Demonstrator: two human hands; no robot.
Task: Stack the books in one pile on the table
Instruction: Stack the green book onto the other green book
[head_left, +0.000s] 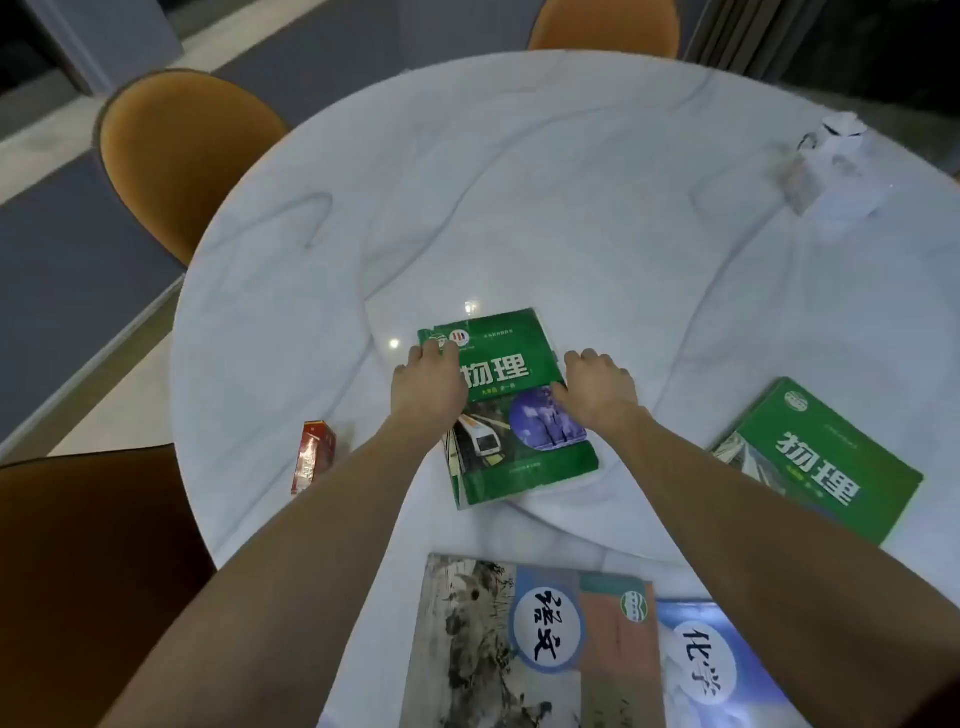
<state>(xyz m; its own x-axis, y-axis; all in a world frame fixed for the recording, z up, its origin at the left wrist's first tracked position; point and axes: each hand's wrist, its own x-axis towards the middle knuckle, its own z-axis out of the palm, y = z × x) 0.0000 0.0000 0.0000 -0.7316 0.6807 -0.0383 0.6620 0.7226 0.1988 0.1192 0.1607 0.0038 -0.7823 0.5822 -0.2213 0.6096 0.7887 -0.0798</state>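
Home dining room: marble table (519, 171), chairs (176, 156).

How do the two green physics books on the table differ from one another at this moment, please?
The centre green book has both hands on it, the left hand and the right hand; the right green book lies untouched. The centre one appears to sit on another book whose edge shows beneath; the right one lies alone on the table. Their covers are turned at different angles. Both share green covers with the same white title.

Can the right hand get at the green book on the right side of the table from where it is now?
Probably yes. The right hand rests on the middle book, and only bare table lies between it and the right green book.
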